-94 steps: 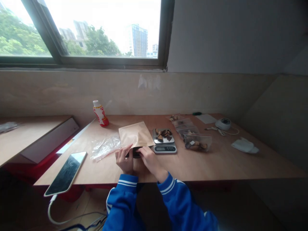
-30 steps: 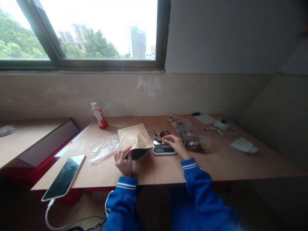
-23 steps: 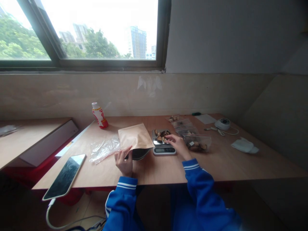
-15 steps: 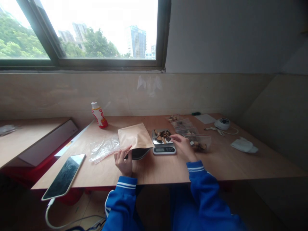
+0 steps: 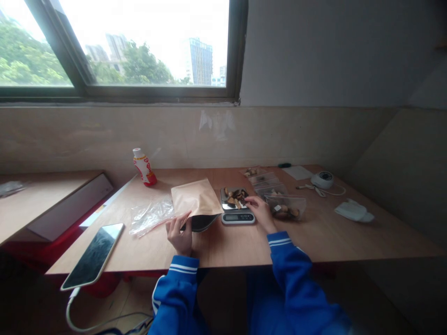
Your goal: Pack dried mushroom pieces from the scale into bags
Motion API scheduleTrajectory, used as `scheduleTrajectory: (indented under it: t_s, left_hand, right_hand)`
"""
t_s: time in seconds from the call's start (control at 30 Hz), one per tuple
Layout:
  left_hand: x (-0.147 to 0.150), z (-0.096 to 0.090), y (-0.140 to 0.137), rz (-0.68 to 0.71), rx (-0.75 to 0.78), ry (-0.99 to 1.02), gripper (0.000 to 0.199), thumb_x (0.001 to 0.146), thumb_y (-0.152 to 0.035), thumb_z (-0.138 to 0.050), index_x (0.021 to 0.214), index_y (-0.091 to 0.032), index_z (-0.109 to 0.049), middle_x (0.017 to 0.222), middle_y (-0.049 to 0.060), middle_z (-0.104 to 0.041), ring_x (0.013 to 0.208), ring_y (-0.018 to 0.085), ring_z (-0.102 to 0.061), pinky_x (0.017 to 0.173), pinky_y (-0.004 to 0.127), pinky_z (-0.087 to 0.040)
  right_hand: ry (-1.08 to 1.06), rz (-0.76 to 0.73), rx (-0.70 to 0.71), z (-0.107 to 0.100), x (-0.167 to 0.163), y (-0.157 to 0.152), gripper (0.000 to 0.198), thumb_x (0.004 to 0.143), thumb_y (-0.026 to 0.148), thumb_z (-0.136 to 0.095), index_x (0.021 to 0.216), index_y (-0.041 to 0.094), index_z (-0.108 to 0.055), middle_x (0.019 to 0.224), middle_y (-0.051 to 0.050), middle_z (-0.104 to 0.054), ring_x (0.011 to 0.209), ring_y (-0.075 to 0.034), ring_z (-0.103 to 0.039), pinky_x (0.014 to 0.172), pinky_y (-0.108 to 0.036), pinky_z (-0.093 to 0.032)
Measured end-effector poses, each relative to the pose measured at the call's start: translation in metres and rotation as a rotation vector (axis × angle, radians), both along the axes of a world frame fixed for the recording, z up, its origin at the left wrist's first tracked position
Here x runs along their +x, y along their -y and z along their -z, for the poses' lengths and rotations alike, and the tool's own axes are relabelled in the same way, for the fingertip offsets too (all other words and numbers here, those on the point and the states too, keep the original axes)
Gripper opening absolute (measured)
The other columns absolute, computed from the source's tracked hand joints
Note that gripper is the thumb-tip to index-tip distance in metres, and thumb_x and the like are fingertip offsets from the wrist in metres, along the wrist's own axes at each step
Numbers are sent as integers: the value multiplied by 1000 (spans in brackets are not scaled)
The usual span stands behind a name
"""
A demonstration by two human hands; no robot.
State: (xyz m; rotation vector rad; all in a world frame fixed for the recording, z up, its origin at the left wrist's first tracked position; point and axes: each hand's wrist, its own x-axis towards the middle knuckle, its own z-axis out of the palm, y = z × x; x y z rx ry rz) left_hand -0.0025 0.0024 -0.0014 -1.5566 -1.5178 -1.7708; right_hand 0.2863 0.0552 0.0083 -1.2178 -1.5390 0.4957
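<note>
My left hand [image 5: 179,234] is closed on the mouth edge of a brown kraft paper bag [image 5: 195,195]. The bag lies on the table, its dark opening [image 5: 200,223] gaping toward me. To its right stands a small digital scale [image 5: 238,218] with a metal plate. Several brown dried pieces [image 5: 233,199], which look like mushroom slices, are heaped on that plate. My right hand [image 5: 261,213] reaches the right edge of the heap, thumb and forefinger drawn together; what sits between the fingertips is too small to make out.
Clear zip bags of dried pieces [image 5: 286,208] lie right of the scale. A flattened plastic bag [image 5: 152,215], a phone [image 5: 93,256] on a cable and a bottle [image 5: 144,168] are to the left. A white camera [image 5: 321,180] and a crumpled white item [image 5: 354,211] lie farther right.
My right hand has shifted slightly left, its fingertips now farther over the heap on the scale. My left hand and the paper bag have stayed put.
</note>
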Motion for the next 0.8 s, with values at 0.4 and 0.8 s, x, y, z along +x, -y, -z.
scheduleTrajectory:
  t_s: [0.4,0.8]
  left_hand:
    - [0,0,-1,2,-12,-1,13,85,-26,-60,88,-23,-72,76,2,-68,72,17,-56,77,32,-43]
    - [3,0,1,-6,20,-22,15,85,-24,-59,91,-23,-72,77,3,-69,73,18,-56,77,32,-44]
  right_hand:
    - [100,-122,214,-45,-56,65,21,91,22,-44,96,20,-65,96,-8,-65,96,-20,-61,89,-36,-49]
    - [491,-388,-117,-32,-191,37,19,91,17,-49,100,11,-64,99,-12,-66,90,-21,-63,78,-35,-53]
